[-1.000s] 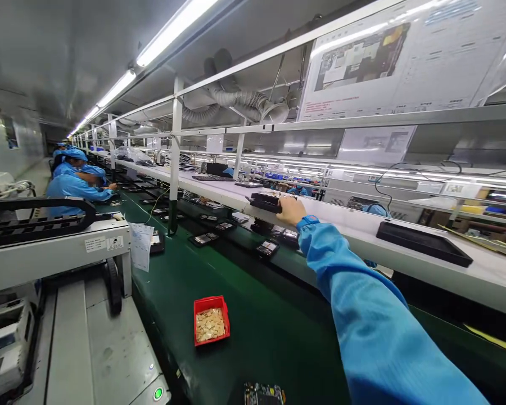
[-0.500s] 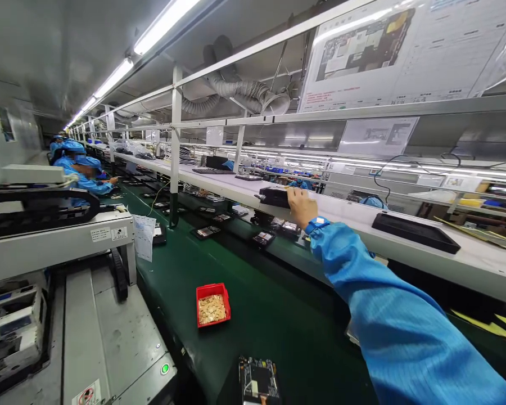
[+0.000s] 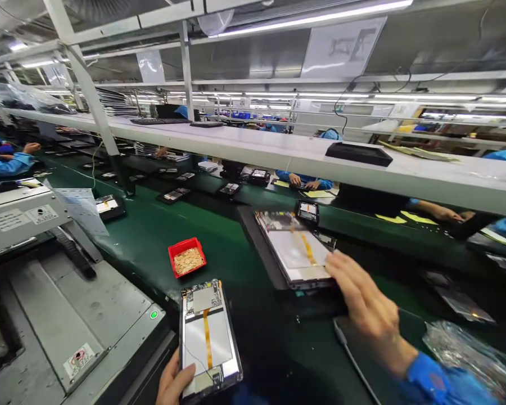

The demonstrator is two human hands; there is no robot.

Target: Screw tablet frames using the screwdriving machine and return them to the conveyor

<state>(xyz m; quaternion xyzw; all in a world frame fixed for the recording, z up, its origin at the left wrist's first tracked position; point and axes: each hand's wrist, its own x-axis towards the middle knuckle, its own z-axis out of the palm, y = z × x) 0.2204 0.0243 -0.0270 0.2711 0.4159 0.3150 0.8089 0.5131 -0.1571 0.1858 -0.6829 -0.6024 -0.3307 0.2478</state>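
My left hand grips an opened tablet by its lower left edge, thumb over its face. A circuit board, silver-white battery and orange tape strip show inside it. Past it, a second opened tablet, also with white battery and orange tape, lies over a black tray on the green belt. At that tablet's right edge is my right hand, fingers together against it and thumb hidden. A red box of small tan pieces sits beyond the left-hand tablet.
A grey machine with a lit green button borders the left. Along the far side runs a white shelf bearing a black tray. Co-workers' hands work beneath it. A cable and clear plastic bags lie at right.
My right hand has left the dark object at the shelf and come down to the second tablet. My left hand has entered view holding a tablet. The view has turned right and downward.
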